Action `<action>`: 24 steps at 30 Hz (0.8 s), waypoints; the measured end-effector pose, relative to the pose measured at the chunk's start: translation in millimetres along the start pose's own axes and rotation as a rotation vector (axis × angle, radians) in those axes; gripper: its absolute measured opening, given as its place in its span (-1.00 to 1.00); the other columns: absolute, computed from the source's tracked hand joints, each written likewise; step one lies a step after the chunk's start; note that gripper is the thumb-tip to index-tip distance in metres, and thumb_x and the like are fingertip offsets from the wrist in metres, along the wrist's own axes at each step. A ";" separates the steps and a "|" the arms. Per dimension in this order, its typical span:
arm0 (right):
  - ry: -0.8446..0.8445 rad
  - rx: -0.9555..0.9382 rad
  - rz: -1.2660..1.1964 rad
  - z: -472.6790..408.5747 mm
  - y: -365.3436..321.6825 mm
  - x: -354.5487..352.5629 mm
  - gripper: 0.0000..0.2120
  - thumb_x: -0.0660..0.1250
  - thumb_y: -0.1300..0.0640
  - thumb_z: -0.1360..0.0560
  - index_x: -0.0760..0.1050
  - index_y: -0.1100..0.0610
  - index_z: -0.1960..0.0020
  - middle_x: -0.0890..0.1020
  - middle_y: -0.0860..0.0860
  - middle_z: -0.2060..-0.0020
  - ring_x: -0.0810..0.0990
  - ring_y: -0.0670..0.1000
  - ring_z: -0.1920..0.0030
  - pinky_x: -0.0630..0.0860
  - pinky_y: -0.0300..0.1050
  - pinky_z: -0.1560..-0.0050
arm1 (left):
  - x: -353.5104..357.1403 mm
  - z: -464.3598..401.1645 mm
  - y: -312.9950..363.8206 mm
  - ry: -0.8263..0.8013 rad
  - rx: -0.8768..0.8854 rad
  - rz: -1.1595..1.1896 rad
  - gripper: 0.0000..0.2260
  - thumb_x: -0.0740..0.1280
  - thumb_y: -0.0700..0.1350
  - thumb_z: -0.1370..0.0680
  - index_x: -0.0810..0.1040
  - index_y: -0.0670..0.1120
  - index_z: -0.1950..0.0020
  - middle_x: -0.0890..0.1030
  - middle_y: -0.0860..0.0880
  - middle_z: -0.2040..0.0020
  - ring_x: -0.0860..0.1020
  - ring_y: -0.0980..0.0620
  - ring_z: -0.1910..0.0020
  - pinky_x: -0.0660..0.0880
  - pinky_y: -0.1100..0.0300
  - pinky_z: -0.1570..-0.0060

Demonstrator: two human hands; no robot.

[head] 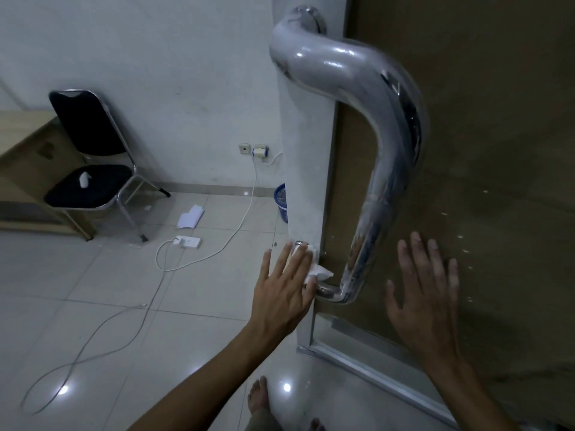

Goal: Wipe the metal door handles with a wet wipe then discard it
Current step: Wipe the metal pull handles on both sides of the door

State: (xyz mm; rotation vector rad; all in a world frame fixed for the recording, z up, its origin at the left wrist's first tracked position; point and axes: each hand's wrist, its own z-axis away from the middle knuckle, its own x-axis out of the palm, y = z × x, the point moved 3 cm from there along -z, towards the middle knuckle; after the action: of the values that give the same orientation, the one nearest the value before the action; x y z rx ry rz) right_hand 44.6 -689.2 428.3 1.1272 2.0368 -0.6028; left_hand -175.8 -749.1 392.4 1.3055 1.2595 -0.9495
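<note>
A long curved metal door handle runs down the edge of a glass door. Its lower mount sits near the door's edge. My left hand presses a white wet wipe against the door edge at that lower mount, fingers stretched flat over it. My right hand lies flat on the glass just right of the handle, fingers spread, holding nothing.
A blue mesh bin stands by the wall behind the door edge. A black chair sits left beside a wooden desk. White cables and a power strip lie on the tiled floor. My bare feet show below.
</note>
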 end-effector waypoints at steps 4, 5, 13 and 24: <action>0.001 0.012 -0.018 -0.5 -1.3 -1.5 -0.43 0.15 0.07 -0.51 0.27 0.22 -0.49 0.27 0.14 -0.50 0.19 0.17 -0.51 0.06 0.23 -0.47 | 1.7 9.8 -3.2 -0.018 0.003 -0.023 -0.47 -0.19 0.17 -0.66 0.21 -0.01 -0.54 0.22 0.01 -0.54 0.10 0.01 -0.55 -0.04 -0.14 -0.47; -0.001 0.014 -0.021 -0.4 -1.3 -1.6 -0.44 0.14 0.07 -0.51 0.27 0.22 -0.49 0.27 0.14 -0.50 0.19 0.17 -0.50 0.06 0.23 -0.47 | 3.2 12.6 -4.7 -0.022 0.002 -0.026 -0.47 -0.18 0.17 -0.66 0.20 0.00 -0.55 0.22 0.01 -0.54 0.10 0.01 -0.55 -0.03 -0.13 -0.48; -0.019 0.024 -0.024 -1.1 -1.7 -3.7 -0.43 0.16 0.08 -0.51 0.27 0.22 -0.49 0.26 0.13 -0.50 0.19 0.16 -0.51 0.06 0.22 -0.48 | -6.5 -6.8 3.2 -0.013 0.022 -0.064 -0.45 -0.18 0.15 -0.66 0.35 -0.04 -0.48 0.40 -0.04 -0.46 0.30 -0.03 -0.49 -0.07 -0.13 -0.46; -0.027 0.067 -0.098 -1.9 -10.1 -9.3 -0.45 0.18 0.10 -0.49 0.31 0.21 -0.46 0.30 0.16 -0.48 0.21 0.18 -0.50 0.10 0.21 -0.45 | 11.4 26.6 28.2 0.008 -0.245 0.740 -0.18 -0.36 0.47 -0.43 -0.19 -0.01 -0.55 -0.22 0.13 -0.54 -0.23 0.31 -0.50 -0.25 0.26 -0.50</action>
State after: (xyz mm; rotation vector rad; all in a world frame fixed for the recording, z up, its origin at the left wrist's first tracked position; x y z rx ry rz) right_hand 38.5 -697.9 437.2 1.0563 2.0716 -0.7366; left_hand -143.4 -770.9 381.6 1.4161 0.7584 -0.2551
